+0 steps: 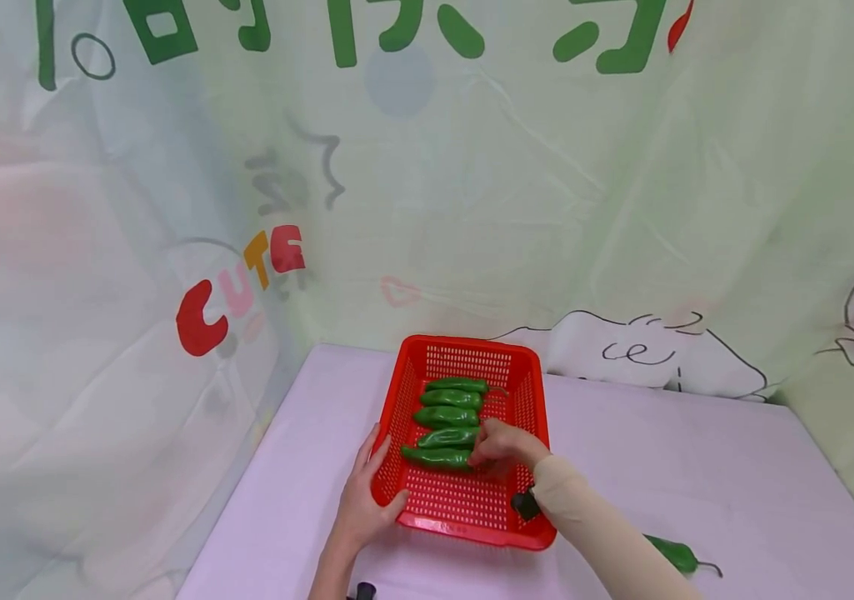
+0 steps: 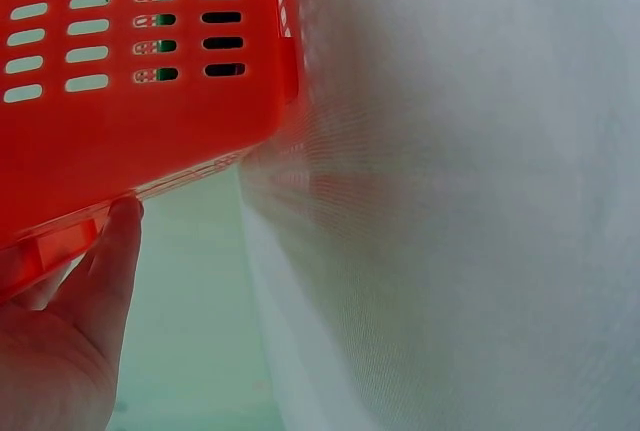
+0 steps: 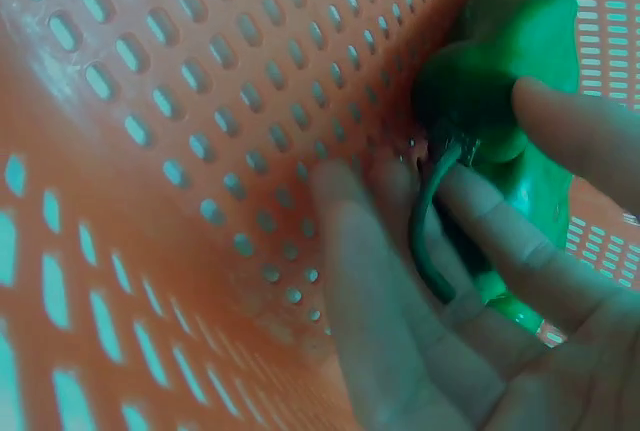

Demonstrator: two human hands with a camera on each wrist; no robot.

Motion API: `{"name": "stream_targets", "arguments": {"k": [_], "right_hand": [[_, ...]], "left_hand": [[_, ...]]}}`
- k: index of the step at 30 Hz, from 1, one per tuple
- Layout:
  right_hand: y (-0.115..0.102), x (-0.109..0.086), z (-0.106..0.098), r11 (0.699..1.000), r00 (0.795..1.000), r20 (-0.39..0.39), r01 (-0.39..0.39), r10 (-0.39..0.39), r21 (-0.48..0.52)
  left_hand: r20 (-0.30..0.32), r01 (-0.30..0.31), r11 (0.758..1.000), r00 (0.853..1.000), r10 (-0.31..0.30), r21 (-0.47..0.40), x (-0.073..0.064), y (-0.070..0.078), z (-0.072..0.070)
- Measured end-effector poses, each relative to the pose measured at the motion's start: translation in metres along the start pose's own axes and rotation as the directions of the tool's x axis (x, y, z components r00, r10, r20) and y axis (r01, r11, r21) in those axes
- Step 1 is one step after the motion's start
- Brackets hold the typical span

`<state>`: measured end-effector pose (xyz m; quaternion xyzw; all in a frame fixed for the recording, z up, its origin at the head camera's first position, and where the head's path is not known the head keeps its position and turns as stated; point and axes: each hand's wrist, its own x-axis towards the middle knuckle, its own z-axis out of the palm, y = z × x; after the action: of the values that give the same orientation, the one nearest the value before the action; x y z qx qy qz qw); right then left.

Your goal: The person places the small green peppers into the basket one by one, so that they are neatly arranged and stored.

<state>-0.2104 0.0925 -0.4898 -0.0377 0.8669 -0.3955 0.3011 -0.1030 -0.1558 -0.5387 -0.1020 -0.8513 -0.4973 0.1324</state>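
Note:
Inside a red plastic basket (image 1: 464, 527), several green peppers (image 1: 447, 415) lie in a row, one behind another. My right hand (image 1: 500, 442) reaches over the basket's right side and pinches the stem end of the nearest pepper (image 1: 434, 457). Seen from the right wrist, the thumb (image 3: 575, 131) presses that pepper's shoulder while fingers curl beside its stem (image 3: 425, 231). My left hand (image 1: 362, 504) holds the basket at its front left corner, thumb over the rim and fingers spread along the left side. The left wrist view shows that hand (image 2: 75, 341) against the basket's rim.
Another green pepper (image 1: 672, 552) lies on the pale table (image 1: 644, 450) to the right of the basket, partly hidden by my right sleeve (image 1: 599, 525). A printed cloth (image 1: 464, 183) hangs behind and on both sides.

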Motion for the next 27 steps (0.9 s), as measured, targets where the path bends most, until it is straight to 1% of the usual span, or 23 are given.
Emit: {"name": "stream_targets", "arguments": {"k": [4, 9, 11, 15, 17, 21, 27], "right_hand": [[0.000, -0.004, 0.002, 0.998, 0.999, -0.017, -0.036, 0.037, 0.046], [0.000, -0.007, 0.002, 0.998, 0.998, -0.009, -0.059, 0.059, 0.026], [0.000, -0.009, 0.000, 0.997, 0.998, 0.004, -0.063, 0.063, 0.034], [-0.004, -0.011, -0.007, 0.995, 0.997, 0.029, -0.080, 0.078, 0.055], [-0.007, -0.012, -0.010, 0.995, 0.996, 0.026, -0.091, 0.090, 0.041], [-0.012, -0.016, -0.015, 0.997, 0.997, -0.005, -0.074, 0.073, -0.014], [-0.023, -0.023, -0.022, 0.998, 0.999, -0.045, -0.029, 0.027, -0.053]], "left_hand": [[-0.003, 0.008, 1.000, 1.000, -0.008, 0.009, -0.002, -0.001, 0.002], [0.005, 0.029, 1.000, 1.000, -0.029, -0.007, -0.004, 0.000, 0.004], [0.006, 0.034, 0.999, 0.999, -0.034, -0.018, -0.004, 0.000, 0.004], [-0.001, 0.016, 1.000, 1.000, -0.016, -0.016, -0.003, 0.000, 0.004], [-0.006, 0.009, 1.000, 1.000, -0.009, -0.012, -0.002, 0.000, 0.004], [-0.011, -0.001, 1.000, 1.000, 0.001, 0.006, -0.002, -0.001, 0.003], [-0.008, 0.000, 1.000, 1.000, 0.000, -0.003, 0.000, 0.002, 0.002]]}}
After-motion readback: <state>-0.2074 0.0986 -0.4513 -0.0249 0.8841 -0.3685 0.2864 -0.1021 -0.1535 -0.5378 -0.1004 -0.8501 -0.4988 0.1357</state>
